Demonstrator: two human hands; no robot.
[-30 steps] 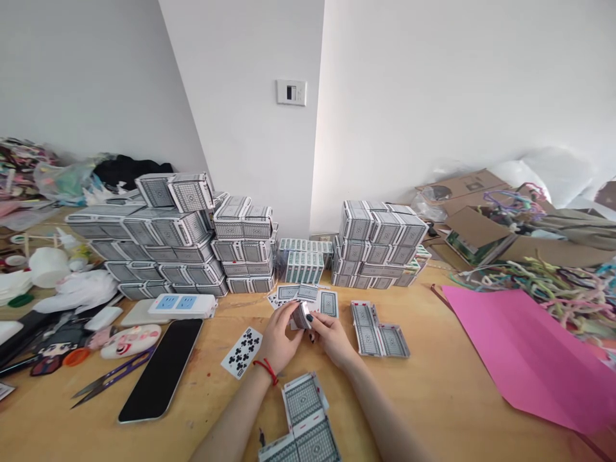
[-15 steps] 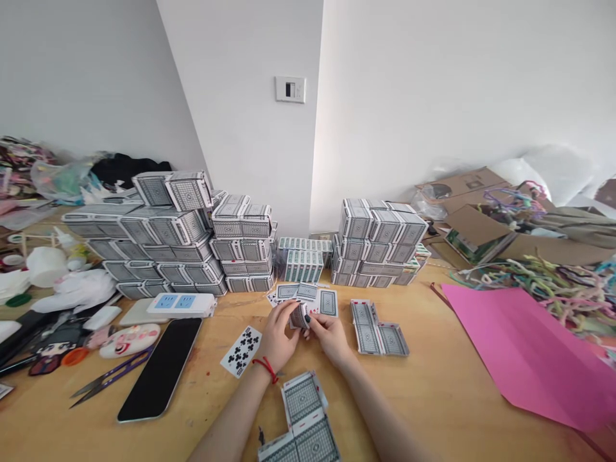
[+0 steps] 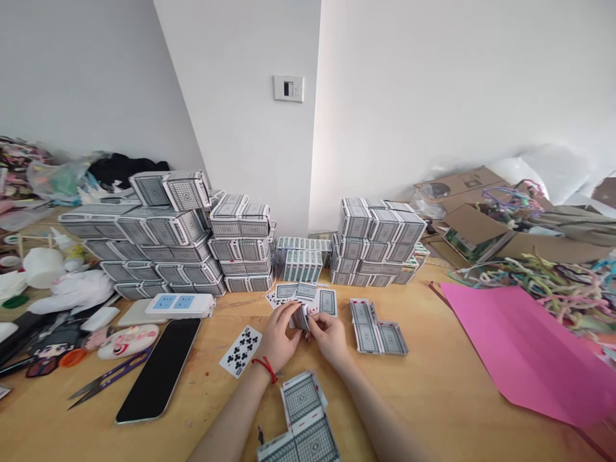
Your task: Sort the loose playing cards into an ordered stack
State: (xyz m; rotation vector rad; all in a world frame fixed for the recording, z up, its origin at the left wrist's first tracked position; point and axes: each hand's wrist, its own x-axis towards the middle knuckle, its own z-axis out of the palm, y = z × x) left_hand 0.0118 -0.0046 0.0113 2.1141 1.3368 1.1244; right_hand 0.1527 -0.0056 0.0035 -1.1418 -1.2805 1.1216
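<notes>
Between both hands I hold a playing card (image 3: 299,318) that looks folded, its patterned back towards me. My left hand (image 3: 279,333), with a red cord at the wrist, grips its left side. My right hand (image 3: 328,336) pinches its right edge. Behind the fingers lie loose playing cards (image 3: 328,301), some face down and some face up. A ten of clubs (image 3: 241,351) rests face up left of my left hand. An L-shaped piece of folded cards (image 3: 310,420) lies between my forearms, and a smaller L-shaped card piece (image 3: 378,328) sits to the right.
Stacked card blocks (image 3: 163,224) rise at the back left, with another stack (image 3: 380,244) at the back right. Left are a phone (image 3: 158,371), thread snips (image 3: 110,375) and a power strip (image 3: 180,305). Pink paper (image 3: 524,353) and pipe cleaners (image 3: 543,295) lie right.
My right fingers have shifted slightly on the folded card. Both hands stay in almost the same place, and the whole view has moved a little.
</notes>
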